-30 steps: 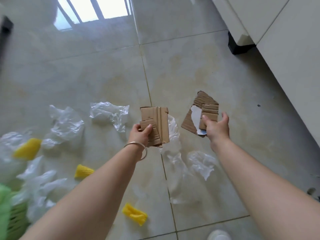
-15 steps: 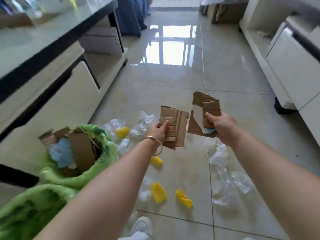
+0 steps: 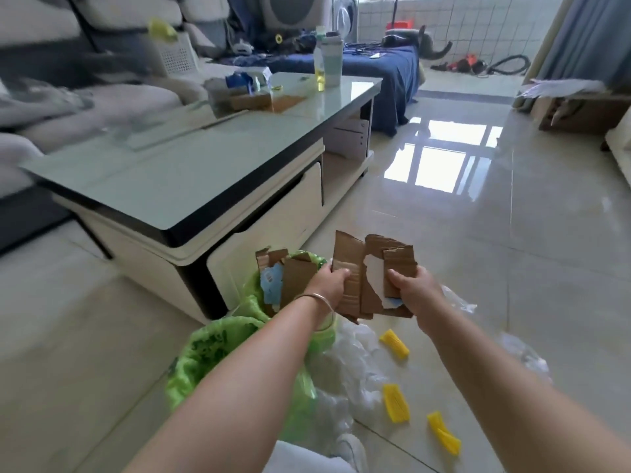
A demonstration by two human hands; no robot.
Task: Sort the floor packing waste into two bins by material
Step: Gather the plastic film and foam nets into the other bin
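Both forearms were bare from the lower edge of the picture to the wrists, with no sleeve showing on either. The left hand had a thin silver bangle circling its wrist, a plain smooth band, while the right hand had nothing on its wrist or on the fingers in view. Below the arms showed a pale grey trouser leg and, just beside it, the rounded toe of a white shoe.

Home living room: grey sofa, glass-topped coffee table, glossy tiled floor, curtain.
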